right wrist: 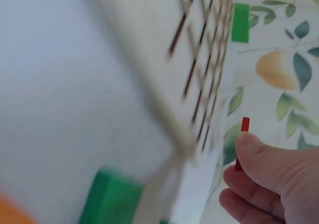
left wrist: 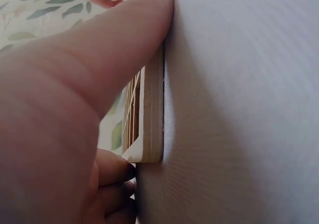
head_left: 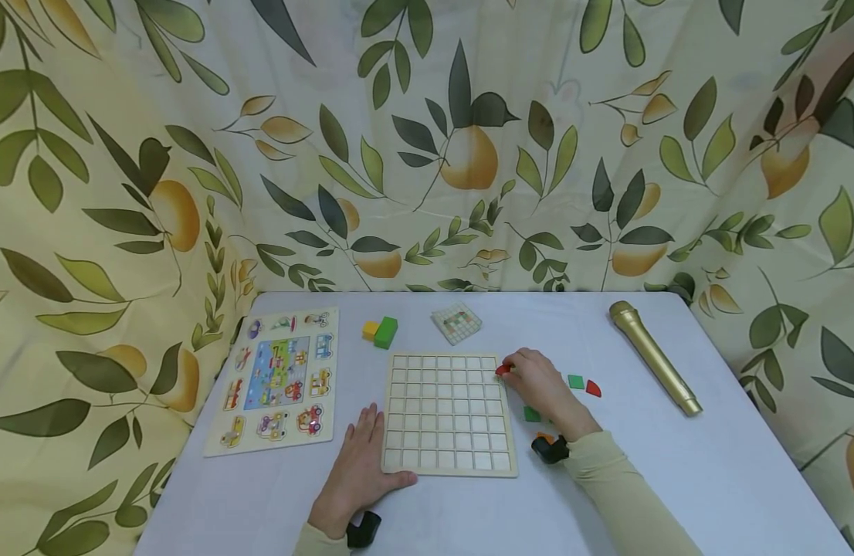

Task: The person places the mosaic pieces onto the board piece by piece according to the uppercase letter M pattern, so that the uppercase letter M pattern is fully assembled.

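The red piece [head_left: 503, 371] is at the far right corner of the grid board [head_left: 462, 473], nearer the desk's far edge than the board's centre is. Contact between piece and board cannot be confirmed. The right hand [head_left: 547, 388] holds the piece; its thumb and fingers are closed to a narrow pinch, and the piece's thin edge projects past the thumb in the right wrist view.

Handling: the piece is probably light, stiff and smooth, so it may twist or slip under uneven pressure. Grip it across its two flat faces, near the rim. The board is likely rigid and light enough to slide on cloth; brace it at its outer frame, not on the thin grid strips, which may be the weaker part.

The left hand [head_left: 360, 463] rests at the board's near left corner, thumb spread wide from the fingers, thumb along the near side and fingers along the left side.

Toward the desk's right edge lie a green square [head_left: 575, 381], a red quarter-round [head_left: 593, 388] and, beyond them, a gold microphone [head_left: 655, 359]. A picture board [head_left: 218, 448] lies along the desk's left edge.
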A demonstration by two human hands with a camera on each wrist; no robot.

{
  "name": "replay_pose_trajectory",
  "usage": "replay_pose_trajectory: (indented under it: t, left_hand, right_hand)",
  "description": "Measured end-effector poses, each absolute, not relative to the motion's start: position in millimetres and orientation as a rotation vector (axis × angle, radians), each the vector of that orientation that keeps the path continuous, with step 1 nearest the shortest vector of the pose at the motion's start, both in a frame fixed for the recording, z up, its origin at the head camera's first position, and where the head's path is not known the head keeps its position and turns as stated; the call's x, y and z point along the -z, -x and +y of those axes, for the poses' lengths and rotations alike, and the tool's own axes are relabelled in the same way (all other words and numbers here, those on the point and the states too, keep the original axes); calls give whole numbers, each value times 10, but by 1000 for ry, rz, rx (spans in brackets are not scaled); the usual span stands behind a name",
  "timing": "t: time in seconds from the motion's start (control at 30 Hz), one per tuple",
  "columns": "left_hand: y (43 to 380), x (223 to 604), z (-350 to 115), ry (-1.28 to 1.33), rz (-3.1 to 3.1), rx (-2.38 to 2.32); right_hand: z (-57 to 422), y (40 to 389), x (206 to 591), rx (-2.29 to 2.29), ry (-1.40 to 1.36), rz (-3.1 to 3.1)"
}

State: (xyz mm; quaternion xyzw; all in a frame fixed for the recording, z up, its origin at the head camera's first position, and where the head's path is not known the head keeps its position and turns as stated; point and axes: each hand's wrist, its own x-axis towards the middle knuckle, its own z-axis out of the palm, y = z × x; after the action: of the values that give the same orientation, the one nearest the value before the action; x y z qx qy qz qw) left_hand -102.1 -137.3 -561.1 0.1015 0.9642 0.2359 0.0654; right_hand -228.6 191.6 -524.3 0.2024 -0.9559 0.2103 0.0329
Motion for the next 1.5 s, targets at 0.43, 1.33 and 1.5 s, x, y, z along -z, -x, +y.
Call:
replay_pose_trajectory:
  t: [0.43, 1.33, 1.5]
  left_hand:
    - [1022, 5612, -1375, -305, 2910, -716]
    - [1039, 5593, -1391, -300, 2881, -695]
    - [1038, 5608, -1398, -307, 2889, -693]
  right_hand:
    - [1418, 2242, 5157, -721, -810, -2841]
    - [707, 2204, 5294, -644, -1069, -2834]
    - [632, 2212, 5295, -618, -1075, -2848]
